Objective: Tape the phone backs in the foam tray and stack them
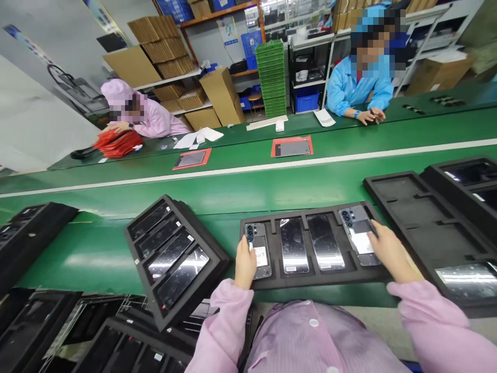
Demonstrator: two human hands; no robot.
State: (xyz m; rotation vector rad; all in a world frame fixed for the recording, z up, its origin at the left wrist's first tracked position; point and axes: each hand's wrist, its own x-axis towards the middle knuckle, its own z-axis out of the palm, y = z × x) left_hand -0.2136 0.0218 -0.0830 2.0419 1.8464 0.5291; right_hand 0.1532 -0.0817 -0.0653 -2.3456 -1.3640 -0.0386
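The left hand [245, 263] pinches the left edge of the left phone [262, 259], its thumb laid over the back near the label, and the right hand [390, 253] is closed round the right edge of the right phone [356, 228]. Both phones show their camera backs and sit at opposite ends of a black tray [301, 281] on the near side of the green worktop [219, 192]; whether the right phone is seated fully in its slot, I cannot tell. Between them lie two glossy dark panels [294, 246], side by side. To the left, a tilted stack of trays [217, 259] carries four more panels in its top layer; to the right, near the right hand, another tray [407, 204] has one panel [464, 280] in its near end. Across the white line, two grey slabs [292, 148] lie on red sheets. On the far side, a person in pink [159, 118] leans beside a red pile [118, 143] at left, and a person in blue [355, 88] works at right.
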